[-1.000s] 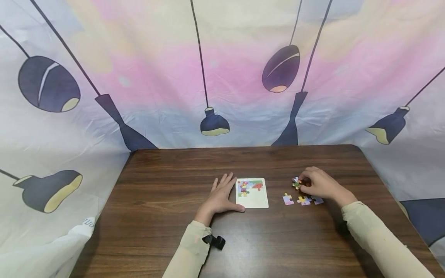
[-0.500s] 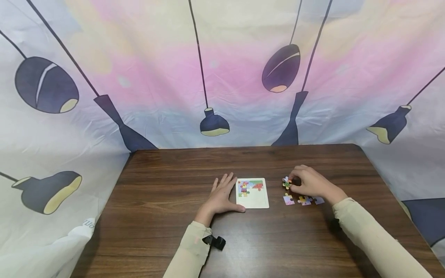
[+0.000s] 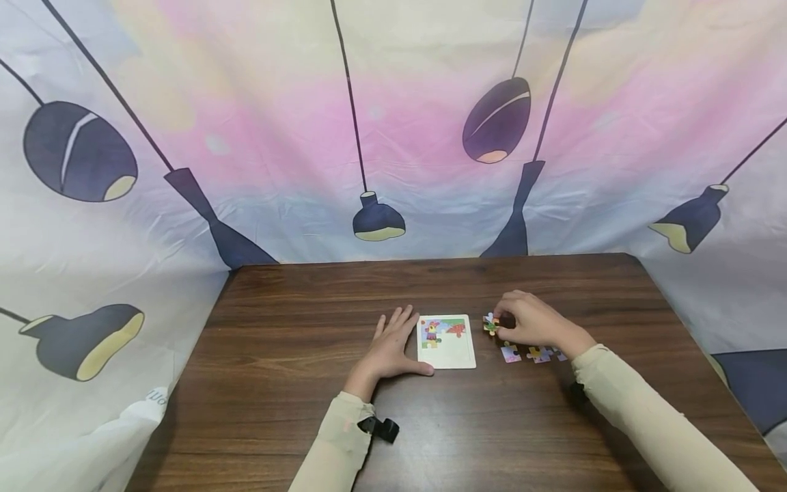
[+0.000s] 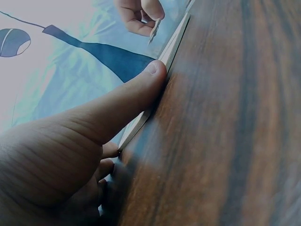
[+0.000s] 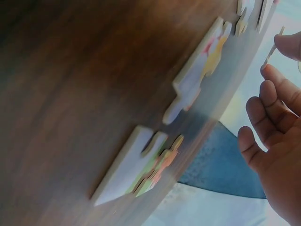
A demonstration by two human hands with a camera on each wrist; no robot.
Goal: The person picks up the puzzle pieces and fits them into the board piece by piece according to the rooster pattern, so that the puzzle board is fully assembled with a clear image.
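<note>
A square white puzzle board (image 3: pixel 455 357) lies on the table, with joined picture pieces across its upper part and a bare lower part. My left hand (image 3: pixel 389 350) rests along its left side, fingers spread and thumb at the near left corner; in the left wrist view the thumb (image 4: pixel 136 87) touches the board's edge. Right of the board, my right hand (image 3: pixel 533 321) pinches a colourful puzzle piece (image 3: pixel 490 324) between thumb and fingertips. The right wrist view shows that piece (image 5: pixel 273 48) edge-on, off the table. Several loose pieces lie below this hand, among them a lilac one (image 3: pixel 510 352).
A yellow and lilac piece (image 3: pixel 539 354) lies right of the lilac one, with another partly behind the right wrist. A black strap device (image 3: pixel 379 428) sits on the left wrist. A lamp-print cloth (image 3: pixel 295 205) hangs behind the brown wooden table (image 3: pixel 295 355).
My right hand has moved left toward the board, carrying the pinched puzzle piece away from above the loose pieces. My left hand and the board have stayed in place.
</note>
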